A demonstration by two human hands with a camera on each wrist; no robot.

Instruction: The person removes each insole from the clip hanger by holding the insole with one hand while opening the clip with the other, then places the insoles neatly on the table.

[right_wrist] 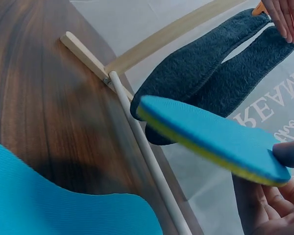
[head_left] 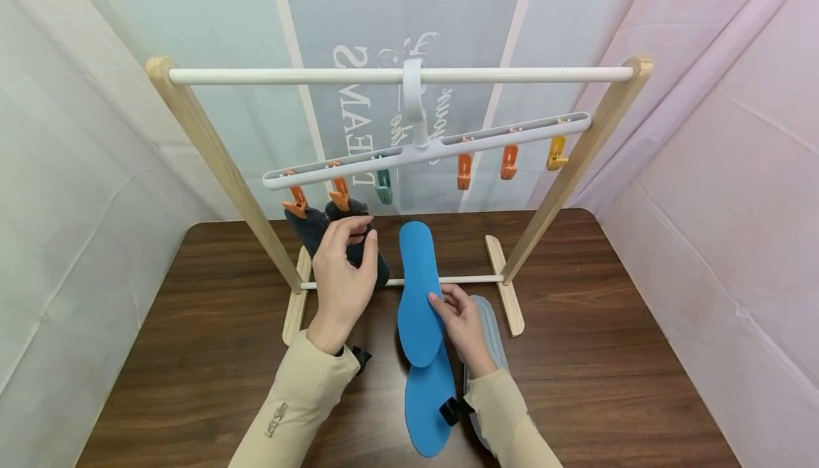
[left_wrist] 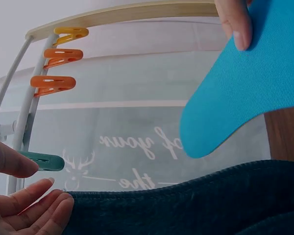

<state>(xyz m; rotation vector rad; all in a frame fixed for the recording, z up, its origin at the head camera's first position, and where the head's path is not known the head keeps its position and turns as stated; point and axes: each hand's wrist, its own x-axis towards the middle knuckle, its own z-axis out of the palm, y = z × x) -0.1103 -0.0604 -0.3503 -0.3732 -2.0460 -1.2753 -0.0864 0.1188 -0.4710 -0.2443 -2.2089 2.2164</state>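
My right hand (head_left: 462,326) pinches a blue insole (head_left: 419,290) at its edge, thumb on top; its yellow underside shows in the right wrist view. Two dark fuzzy insoles (right_wrist: 201,63) hang from orange clips on the left side of a white hanger (head_left: 358,168). My left hand (head_left: 345,269) is raised before them, fingers loosely bent and thumb apart from them. In the left wrist view its fingertips lie right at the top edge of one dark insole (left_wrist: 186,210), with the thumb beside a teal clip (left_wrist: 46,160).
The hanger hooks over the white bar (head_left: 288,76) of a wooden rack. Orange clips (head_left: 464,171) and a yellow clip (head_left: 557,153) hang at its right. Another blue insole (head_left: 425,418) and a grey insole (head_left: 489,329) lie on the brown table (head_left: 595,354).
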